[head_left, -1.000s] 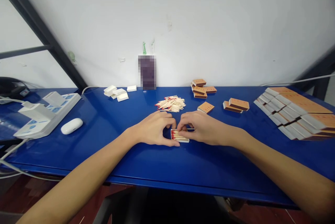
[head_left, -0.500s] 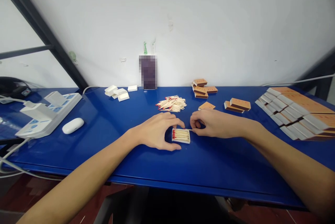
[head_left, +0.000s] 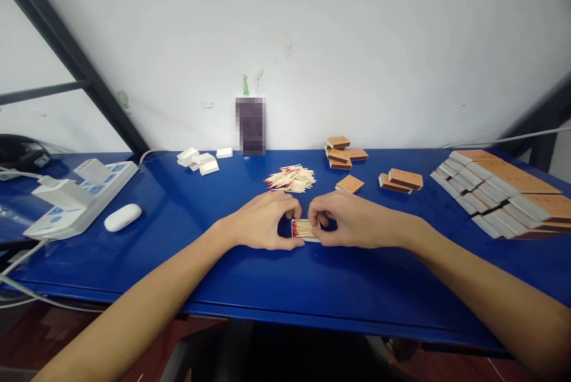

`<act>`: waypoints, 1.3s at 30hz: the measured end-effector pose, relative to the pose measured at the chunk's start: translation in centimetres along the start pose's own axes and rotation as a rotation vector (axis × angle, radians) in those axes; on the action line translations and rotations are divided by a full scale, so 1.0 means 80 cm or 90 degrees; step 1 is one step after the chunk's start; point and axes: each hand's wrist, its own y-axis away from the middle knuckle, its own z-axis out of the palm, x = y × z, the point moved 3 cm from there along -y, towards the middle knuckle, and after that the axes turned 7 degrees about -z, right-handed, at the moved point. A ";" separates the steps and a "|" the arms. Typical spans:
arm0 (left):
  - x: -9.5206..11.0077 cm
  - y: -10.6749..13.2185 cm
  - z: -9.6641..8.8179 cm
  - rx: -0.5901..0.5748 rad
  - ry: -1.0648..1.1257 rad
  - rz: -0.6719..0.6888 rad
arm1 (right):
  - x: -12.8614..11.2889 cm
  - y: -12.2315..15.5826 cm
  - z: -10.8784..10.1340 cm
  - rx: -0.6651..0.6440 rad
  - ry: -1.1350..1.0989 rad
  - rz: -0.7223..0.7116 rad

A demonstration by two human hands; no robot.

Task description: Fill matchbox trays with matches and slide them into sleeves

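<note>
A small white matchbox tray [head_left: 307, 240] lies on the blue table, filled with red-headed matches [head_left: 304, 228]. My left hand [head_left: 272, 221] curves around its left end, thumb along the near edge and fingertips at the far edge. Over the right end of the tray is my right hand [head_left: 343, 218], its thumb and fingers bent together at the matches. Those fingers cover that end, and whatever they pinch is hidden. Just behind the tray is a loose heap of matches [head_left: 292, 179]. An orange matchbox sleeve [head_left: 350, 184] lies behind my right hand.
White trays [head_left: 204, 159] lie at the back left. Orange sleeves [head_left: 341, 156] are piled near the wall, with two matchboxes [head_left: 405, 178] farther right. Many stacked matchboxes [head_left: 504, 191] stand at the right. A power strip [head_left: 93, 200] and a white earbud case [head_left: 123, 217] are at left.
My right hand has moved left, from beside the tray with a match to over its right end. My left thumb and fingers have closed in slightly around the tray.
</note>
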 end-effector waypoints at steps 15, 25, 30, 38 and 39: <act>0.000 0.000 -0.016 0.097 -0.024 0.011 | 0.103 0.027 -0.028 0.041 0.289 0.121; 0.004 0.003 -0.005 -0.029 -0.046 0.034 | 0.010 0.017 -0.013 -0.117 0.048 0.086; 0.002 0.002 -0.004 -0.013 -0.032 0.032 | 0.014 0.013 -0.011 -0.075 0.043 0.085; -0.002 0.002 -0.006 -0.024 0.010 0.003 | 0.012 0.012 -0.011 -0.086 0.028 0.077; -0.003 0.003 -0.006 -0.024 0.016 0.003 | 0.012 0.012 -0.011 -0.084 0.029 0.076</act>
